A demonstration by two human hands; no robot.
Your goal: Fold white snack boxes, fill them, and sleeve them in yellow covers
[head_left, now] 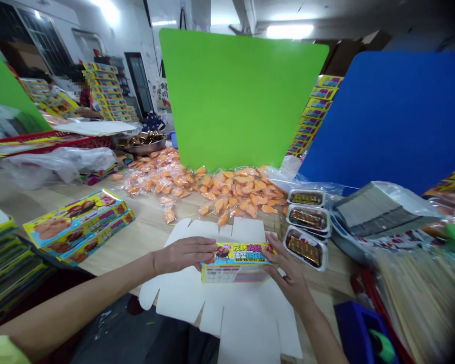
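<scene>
While both hands meet over the near middle of the worktop [151, 225], a colourful box [235, 259] sits between them, held just above a spread of flat white card blanks [235, 313]. The box lies lengthwise from left to right, its printed top facing up. The left hand [184, 253] has its grip clamped on the box's left end, fingers curled over the top edge. The right hand [288, 275] has its grip clamped on the right end, fingers wrapped about that corner.

Just right of the box stand 3 small trays [308, 218] in a row running from far to near, each with dark contents. Beyond the blanks, a loose pile of orange packets [212, 187] spreads across the worktop to the foot of an upright green board [242, 96]. A blue board [394, 116] stands to the right of it.

At near left lies a stack of 3 printed boxes [79, 222], well apart from the hands. On the right, a wrapped bundle of grey cards [379, 207] rests beside the trays, with a heap of thin skewers [420, 293] nearer. A metal bowl [144, 144] sits at far left.
</scene>
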